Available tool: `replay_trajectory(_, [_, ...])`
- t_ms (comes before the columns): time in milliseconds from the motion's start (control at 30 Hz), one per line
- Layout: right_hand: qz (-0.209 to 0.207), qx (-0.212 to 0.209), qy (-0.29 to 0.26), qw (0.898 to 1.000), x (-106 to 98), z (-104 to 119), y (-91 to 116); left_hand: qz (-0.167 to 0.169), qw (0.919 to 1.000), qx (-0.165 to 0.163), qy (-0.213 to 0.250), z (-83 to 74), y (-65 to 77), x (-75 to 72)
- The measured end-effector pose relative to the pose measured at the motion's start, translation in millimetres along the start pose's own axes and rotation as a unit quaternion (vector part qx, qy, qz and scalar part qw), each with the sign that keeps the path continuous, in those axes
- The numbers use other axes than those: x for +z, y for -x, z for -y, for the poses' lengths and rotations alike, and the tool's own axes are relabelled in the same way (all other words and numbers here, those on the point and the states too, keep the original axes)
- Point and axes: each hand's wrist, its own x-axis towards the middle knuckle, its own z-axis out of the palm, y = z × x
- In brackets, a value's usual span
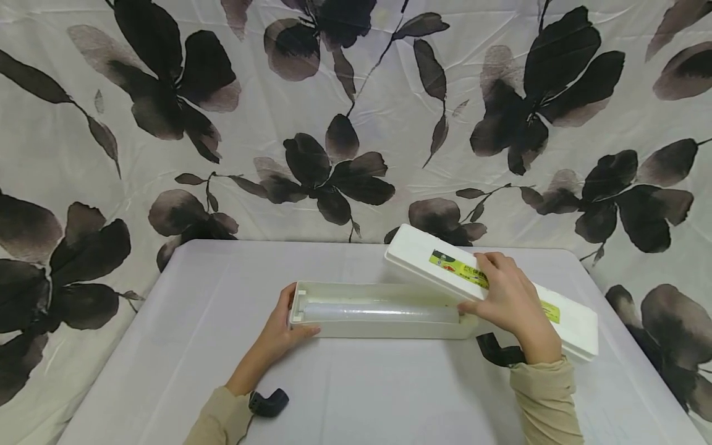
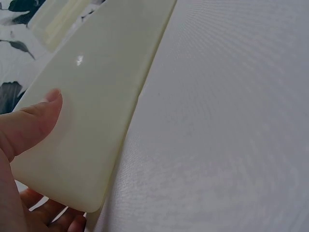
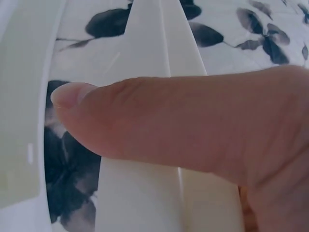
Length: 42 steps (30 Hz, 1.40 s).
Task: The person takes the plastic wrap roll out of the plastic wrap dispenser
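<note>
In the head view a long off-white plastic box [image 1: 384, 330] lies lengthwise on the table with its top off. A roll of clear cling film [image 1: 378, 313] rests inside it. My left hand [image 1: 282, 329] grips the box's left end. The left wrist view shows its thumb flat on the box's side wall [image 2: 96, 116] and the other fingers around the end. My right hand [image 1: 508, 301] holds the long white lid [image 1: 410, 248], raised and slanting over the box's right end. In the right wrist view the thumb [image 3: 145, 121] lies across the lid's edge.
A yellow-green label [image 1: 453, 267] is stuck on the lid, partly covered by the right hand. The white table [image 1: 356, 389] reaches back to a hanging cloth [image 1: 345, 93] with dark flower prints. Black wrist cameras [image 1: 269, 403] sit at both cuffs.
</note>
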Motion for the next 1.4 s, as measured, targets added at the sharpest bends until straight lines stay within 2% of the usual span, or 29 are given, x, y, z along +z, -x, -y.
replay_trajectory(533, [0.016, 0.048, 0.031, 0.998, -2, -31, 9, 0.003, 1.0, 0.002, -0.001, 2.0, -0.3, -0.4])
replay_trajectory(1400, [0.007, 0.11, 0.052, 0.993, 1, -77, 16, 0.002, 1.0, 0.003, -0.005, 0.7, -0.3, -1.3])
